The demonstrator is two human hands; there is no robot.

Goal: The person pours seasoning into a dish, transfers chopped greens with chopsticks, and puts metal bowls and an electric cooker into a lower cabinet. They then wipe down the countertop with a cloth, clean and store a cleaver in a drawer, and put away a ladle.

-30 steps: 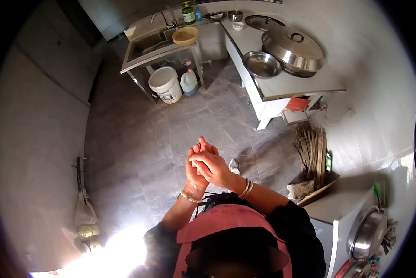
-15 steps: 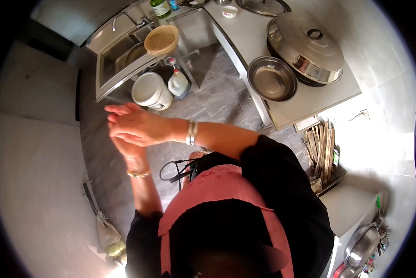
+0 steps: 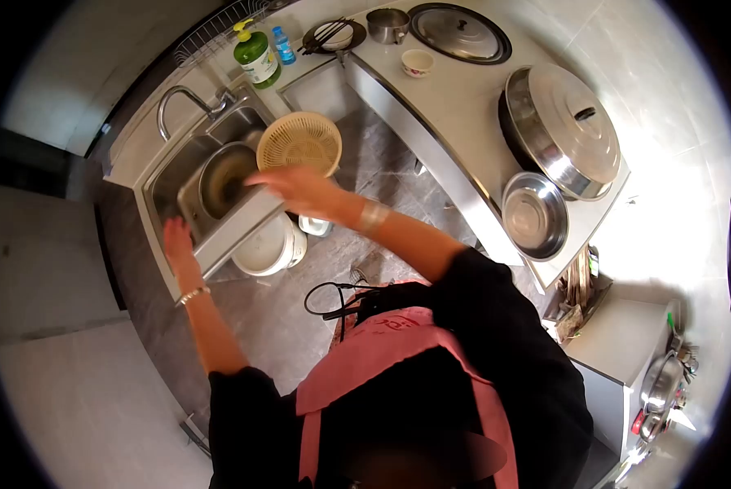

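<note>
My left hand [image 3: 180,244] reaches over the front left edge of the steel sink [image 3: 227,235], its fingers stretched forward and nothing in them. My right hand [image 3: 304,192] hovers palm down near the sink's front right edge, blurred, with fingers extended and no object visible in it. Just beyond that hand is a yellow plastic colander [image 3: 299,140] at the sink's right corner. Inside the sink sits a round metal basin [image 3: 225,181], partly hidden by the sink's front edge. A curved faucet [image 3: 188,91] rises behind it.
A white bucket [image 3: 269,248] stands on the floor below the sink. Behind the sink are a green pump bottle [image 3: 257,59] and a small blue bottle [image 3: 283,46]. The right counter holds a metal bowl [image 3: 535,216], a large lidded pan [image 3: 565,130] and a small bowl [image 3: 417,63].
My hands were together in front of me; they have separated, the left going left and the right going right. The view has moved closer to the sink.
</note>
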